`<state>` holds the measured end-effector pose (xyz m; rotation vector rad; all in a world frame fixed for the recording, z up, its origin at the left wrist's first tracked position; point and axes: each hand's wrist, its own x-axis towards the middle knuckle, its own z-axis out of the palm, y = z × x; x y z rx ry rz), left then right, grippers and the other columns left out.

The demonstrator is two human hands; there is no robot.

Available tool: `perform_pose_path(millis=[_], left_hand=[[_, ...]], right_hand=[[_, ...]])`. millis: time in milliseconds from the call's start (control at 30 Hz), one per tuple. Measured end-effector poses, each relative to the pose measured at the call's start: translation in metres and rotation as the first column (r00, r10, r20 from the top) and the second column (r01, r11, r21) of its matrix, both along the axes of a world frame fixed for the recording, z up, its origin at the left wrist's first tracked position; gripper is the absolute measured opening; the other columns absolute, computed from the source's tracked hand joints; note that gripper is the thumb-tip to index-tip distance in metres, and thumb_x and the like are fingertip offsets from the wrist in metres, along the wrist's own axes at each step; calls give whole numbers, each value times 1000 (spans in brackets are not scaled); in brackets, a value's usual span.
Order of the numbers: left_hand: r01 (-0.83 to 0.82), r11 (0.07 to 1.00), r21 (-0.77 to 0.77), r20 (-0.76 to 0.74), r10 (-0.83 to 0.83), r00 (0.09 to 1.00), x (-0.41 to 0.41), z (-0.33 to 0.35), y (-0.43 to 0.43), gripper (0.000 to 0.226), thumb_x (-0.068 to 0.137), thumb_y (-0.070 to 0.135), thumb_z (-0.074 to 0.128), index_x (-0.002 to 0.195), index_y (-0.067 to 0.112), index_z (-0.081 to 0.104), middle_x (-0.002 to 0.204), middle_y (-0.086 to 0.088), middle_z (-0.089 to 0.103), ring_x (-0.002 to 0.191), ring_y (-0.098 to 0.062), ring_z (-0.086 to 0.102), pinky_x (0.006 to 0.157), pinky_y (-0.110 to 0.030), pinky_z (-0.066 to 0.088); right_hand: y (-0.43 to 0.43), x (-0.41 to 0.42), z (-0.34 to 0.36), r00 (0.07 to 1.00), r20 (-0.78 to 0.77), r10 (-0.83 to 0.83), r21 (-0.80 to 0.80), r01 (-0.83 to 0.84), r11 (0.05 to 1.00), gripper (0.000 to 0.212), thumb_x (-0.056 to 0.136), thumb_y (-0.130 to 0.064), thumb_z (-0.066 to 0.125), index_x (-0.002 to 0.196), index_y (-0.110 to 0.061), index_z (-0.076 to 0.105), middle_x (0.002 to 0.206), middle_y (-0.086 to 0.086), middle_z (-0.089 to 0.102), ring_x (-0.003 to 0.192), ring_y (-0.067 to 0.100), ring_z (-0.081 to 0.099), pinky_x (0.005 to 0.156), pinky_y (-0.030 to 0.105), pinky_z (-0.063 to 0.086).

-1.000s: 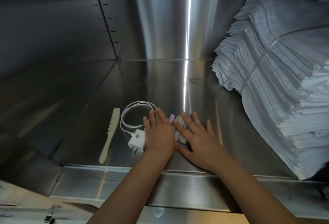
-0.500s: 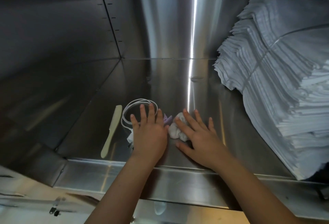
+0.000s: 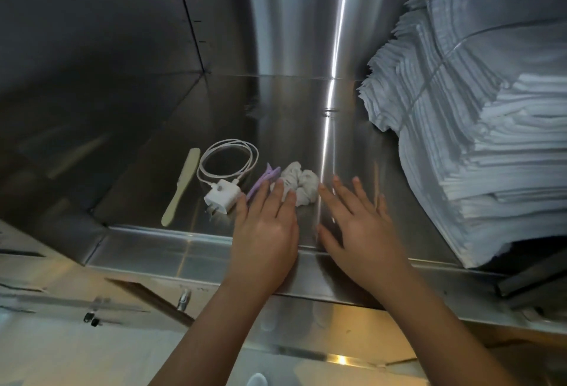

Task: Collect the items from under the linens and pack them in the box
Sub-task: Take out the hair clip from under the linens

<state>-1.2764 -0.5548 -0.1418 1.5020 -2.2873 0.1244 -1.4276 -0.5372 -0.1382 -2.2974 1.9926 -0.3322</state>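
Observation:
On the steel shelf (image 3: 276, 115) lie a cream comb (image 3: 181, 186), a white charger plug (image 3: 221, 196) with its coiled cable (image 3: 227, 158), a purple hair clip (image 3: 264, 180) and a white scrunchie (image 3: 299, 183). My left hand (image 3: 265, 226) is flat with fingers apart, its fingertips touching the clip and the scrunchie's near edge. My right hand (image 3: 357, 226) lies flat on the shelf just right of the scrunchie, fingers spread and holding nothing.
A tall stack of folded white linens (image 3: 478, 115) fills the shelf's right side. Steel walls close the left and back. The shelf's front lip (image 3: 171, 256) runs under my wrists. Below left is a lighter surface with a metal latch (image 3: 183, 299).
My left hand has slid right and back off the charger, uncovering it. My right hand has drawn back off the scrunchie, which now lies in full view.

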Motion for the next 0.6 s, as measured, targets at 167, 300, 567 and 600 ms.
perform_pose_path(millis=[167,300,567,600], left_hand=[[133,991,-27,-46,-134,990,-12,0,7,42,73,7,71,113,-2,63,121,-22,60,116,-40,54,91,-65,40],[265,964,-37,-51,-267,962,-12,-2,13,43,72,8,74,113,0,64,121,-22,60,115,-42,53,91,-65,36],[556,830,-42,-114,-557,822,-2,-3,29,37,79,9,61,115,2,62,126,-20,57,121,-41,48,95,-63,33],[588,808,-28,-130,-586,800,-4,-3,34,38,81,8,62,119,2,60,129,-19,55,125,-40,45,98,-62,30]], right_hand=[[30,-3,5,990,0,-138,-28,138,990,61,95,-42,40,148,-25,15,156,2,12,144,26,4,113,49,2],[55,8,9,958,40,-282,-91,285,954,58,92,-33,51,144,-18,31,152,8,27,141,33,16,110,54,12],[110,44,10,802,10,-597,-119,594,795,57,94,-39,46,145,-20,29,153,5,23,142,30,14,111,53,13],[119,47,10,781,5,-625,-108,621,776,57,95,-41,44,146,-21,27,154,4,21,143,28,11,111,52,13]])
